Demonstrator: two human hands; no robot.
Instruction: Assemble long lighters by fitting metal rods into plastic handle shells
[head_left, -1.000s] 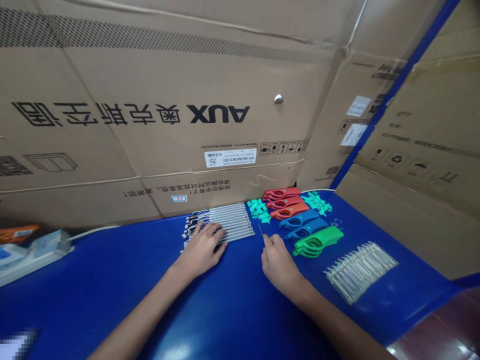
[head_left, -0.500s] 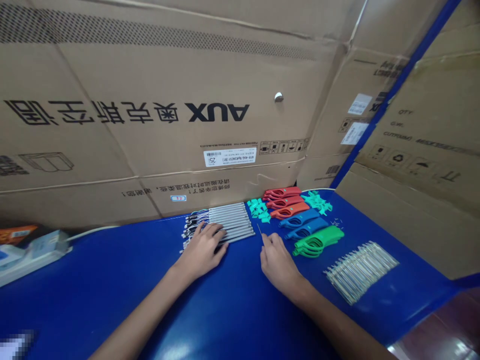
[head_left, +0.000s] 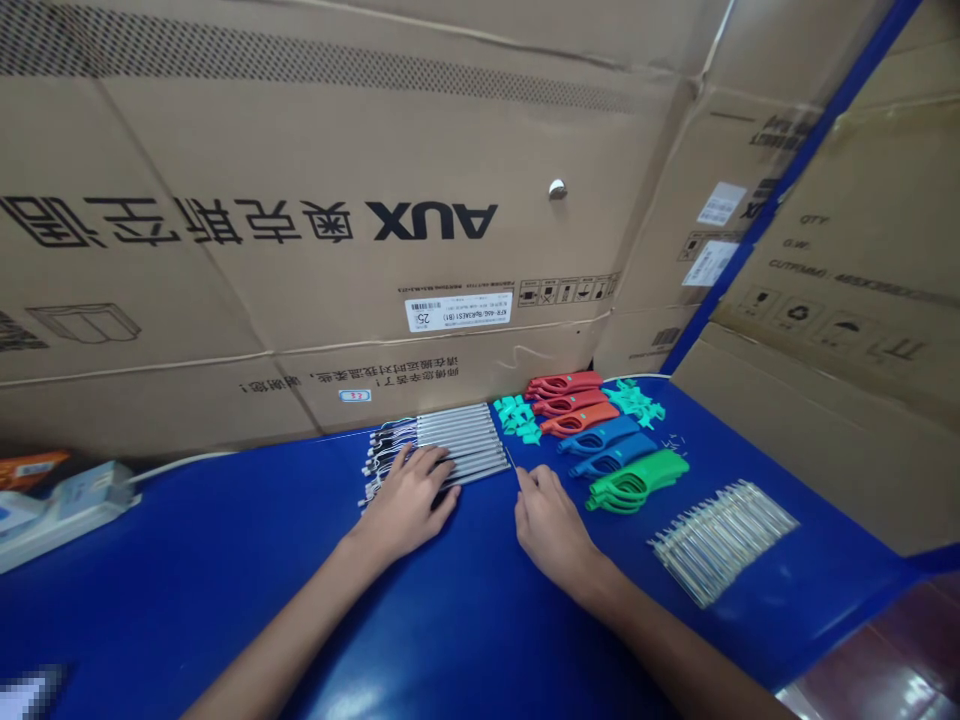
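Observation:
My left hand lies with fingers apart over the near end of a row of grey metal tubes. Dark and white wire ends stick out of the tubes on the left, partly covered by the hand. To the right, my right hand is closed in a pinch on a thin metal rod, whose tip points up and left towards the tubes' right ends. Whether the tip touches a tube, I cannot tell. Beside that hand are plastic lighter-shaped casings: green, blue, orange and red.
Small turquoise plastic parts lie in two heaps beside the casings. Tiny metal bits are scattered nearby. A row of clear slim pieces lies at right. Cardboard walls the blue table; a power strip is at left.
My right hand has shifted slightly left, bringing the rod's tip closer to the tubes' right ends. My left hand has hardly moved.

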